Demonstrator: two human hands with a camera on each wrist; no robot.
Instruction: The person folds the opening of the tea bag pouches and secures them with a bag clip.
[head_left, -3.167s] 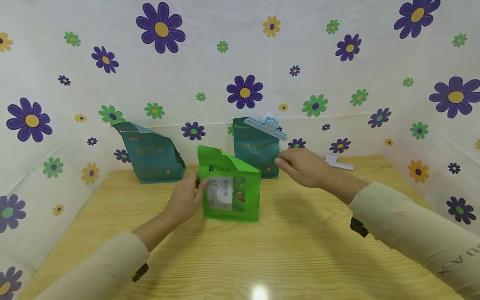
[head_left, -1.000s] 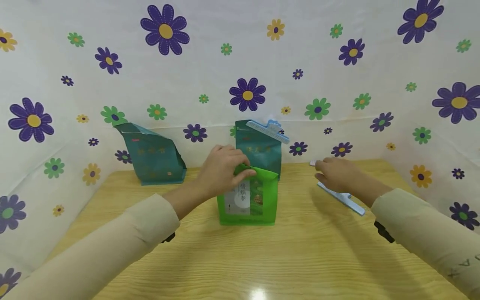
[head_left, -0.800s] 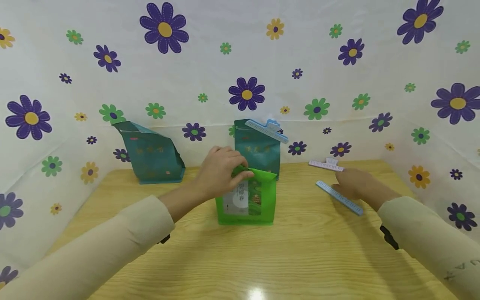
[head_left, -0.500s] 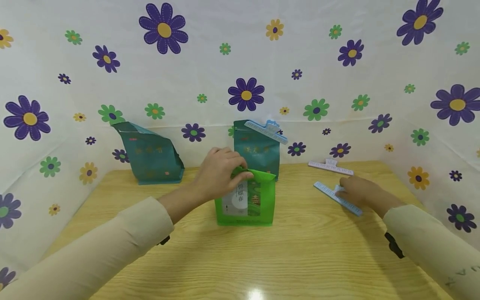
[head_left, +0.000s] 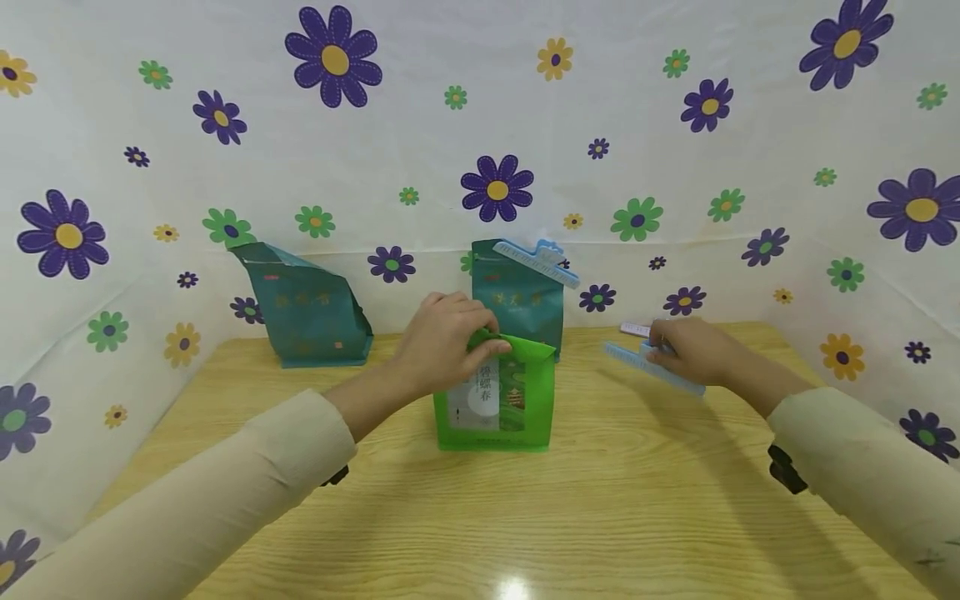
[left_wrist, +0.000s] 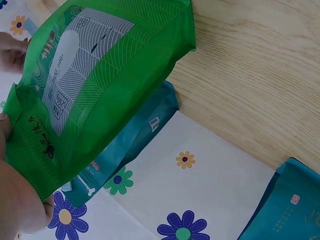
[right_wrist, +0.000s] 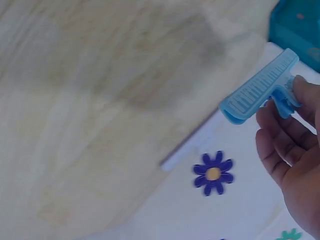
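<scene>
My left hand (head_left: 447, 343) pinches the folded top of a bright green tea bag (head_left: 536, 400), which stands upright on the table. In the left wrist view the green bag (left_wrist: 115, 75) fills the upper left, and only part of the hand (left_wrist: 22, 202) shows at its top. My right hand (head_left: 693, 354) holds a light blue bag clip (head_left: 622, 358) by its handle, off the table. The right wrist view shows thumb and fingers pinching the handle of the clip (right_wrist: 260, 87).
Behind the green bag stands a teal bag (head_left: 517, 300) with another blue clip (head_left: 536, 262) on its top. A second teal bag (head_left: 311, 317), its top slanted, stands back left. A pale lilac clip (head_left: 634, 329) lies behind my right hand on the wooden table (head_left: 480, 508).
My left hand has moved from the green bag's side to its top, folding it down. My right hand has taken hold of the blue clip and lifted it off the table.
</scene>
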